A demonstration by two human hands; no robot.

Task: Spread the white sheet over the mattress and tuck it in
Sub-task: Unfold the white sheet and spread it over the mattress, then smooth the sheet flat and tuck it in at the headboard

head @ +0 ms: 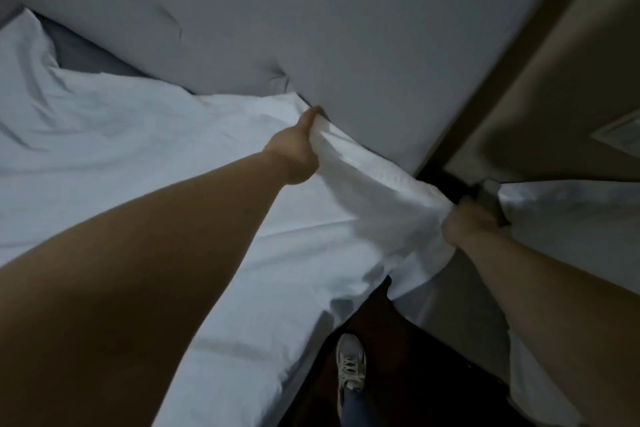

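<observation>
left hand (294, 146) and right hand (467, 225) both gripping bunched white sheet (374, 191) edge, stretched near grey padded headboard (346, 28).

Legible text, labels, brands, numbers, signs: none for you to log. The white sheet (145, 135), the grey padded headboard (311, 10) and the sneaker (350, 362) show no readable marking; the dim, blurred view may hide small print.
</observation>
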